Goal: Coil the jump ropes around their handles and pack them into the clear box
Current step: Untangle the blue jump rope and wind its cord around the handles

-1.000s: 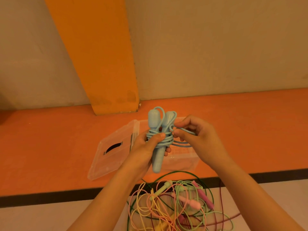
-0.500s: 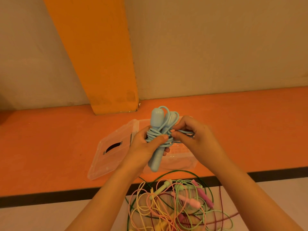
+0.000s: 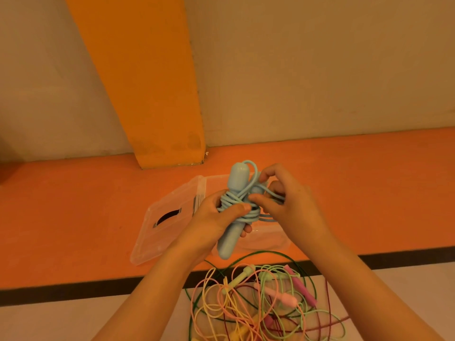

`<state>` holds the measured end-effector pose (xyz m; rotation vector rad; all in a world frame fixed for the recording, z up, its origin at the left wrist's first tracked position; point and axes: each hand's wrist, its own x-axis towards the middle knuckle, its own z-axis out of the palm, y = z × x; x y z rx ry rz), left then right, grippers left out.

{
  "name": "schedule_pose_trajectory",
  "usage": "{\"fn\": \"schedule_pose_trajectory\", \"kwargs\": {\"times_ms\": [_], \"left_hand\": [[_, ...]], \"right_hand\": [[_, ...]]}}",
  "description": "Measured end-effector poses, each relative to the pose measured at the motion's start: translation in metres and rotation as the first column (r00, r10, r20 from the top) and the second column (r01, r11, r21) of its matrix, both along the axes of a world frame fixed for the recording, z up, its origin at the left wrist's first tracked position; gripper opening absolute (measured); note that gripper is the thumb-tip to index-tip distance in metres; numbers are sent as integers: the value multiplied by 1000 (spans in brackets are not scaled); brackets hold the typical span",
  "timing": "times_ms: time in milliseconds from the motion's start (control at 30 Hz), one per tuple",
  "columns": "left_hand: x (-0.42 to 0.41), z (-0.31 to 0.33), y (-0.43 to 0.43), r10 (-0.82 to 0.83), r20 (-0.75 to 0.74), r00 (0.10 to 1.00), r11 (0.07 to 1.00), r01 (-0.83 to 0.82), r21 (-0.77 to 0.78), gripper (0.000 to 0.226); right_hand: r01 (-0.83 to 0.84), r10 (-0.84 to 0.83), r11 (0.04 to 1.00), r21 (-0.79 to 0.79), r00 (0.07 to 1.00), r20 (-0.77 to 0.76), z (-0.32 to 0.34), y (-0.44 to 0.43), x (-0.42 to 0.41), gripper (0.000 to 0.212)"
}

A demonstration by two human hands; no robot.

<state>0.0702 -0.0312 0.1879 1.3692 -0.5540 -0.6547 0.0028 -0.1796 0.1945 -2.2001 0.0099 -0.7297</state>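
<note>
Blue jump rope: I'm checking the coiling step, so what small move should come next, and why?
Probably tuck the last loose loop, pinched by the right hand, under the wraps. The blue jump rope is already coiled round its handles, gripped by the left hand, near the open clear box.

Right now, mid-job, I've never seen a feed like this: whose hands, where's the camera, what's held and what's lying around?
No machine here: these are a person's two bare hands, filmed by one wide camera worn on the head, looking forward and down. The left hand grips the blue jump rope by its two handles, thumb on the wound cord. The right hand pinches a loose loop of that cord. Behind them, on the orange surface, sits the clear box, its lid lying open at the left. Nearer lies a tangle of other ropes, pink, green and yellow, not yet coiled.
</note>
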Motion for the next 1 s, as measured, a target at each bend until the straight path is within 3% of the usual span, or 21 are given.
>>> {"fn": "schedule_pose_trajectory", "kwargs": {"times_ms": [100, 400, 600, 733, 800, 933, 1000], "left_hand": [[0, -1, -2, 15, -59, 998, 1000, -15, 0, 11], [4, -4, -1, 31, -35, 999, 998, -29, 60, 8], [1, -3, -1, -3, 8, 1000, 994, 2, 107, 18], [0, -3, -2, 4, 15, 1000, 993, -5, 117, 20], [-1, -3, -2, 11, 22, 1000, 992, -14, 129, 20], [-4, -3, -4, 36, 65, 997, 989, -45, 143, 21], [-5, -3, -7, 59, 97, 994, 984, -74, 164, 24]], "right_hand": [[-16, 17, 999, 30, 999, -52, -1, -1, 0, 31], [-69, 98, 988, 135, 971, -216, 4, -1, -4, 27], [28, -30, 1000, -13, 979, -204, 3, -2, -3, 23], [70, -71, 997, -9, 979, -191, 5, -2, -4, 23], [92, -78, 994, 63, 977, -197, 6, -2, -4, 28], [108, -30, 906, 410, 981, -191, 9, -3, -3, 33], [108, -36, 887, 449, 986, -165, 7, -1, -4, 33]]}}
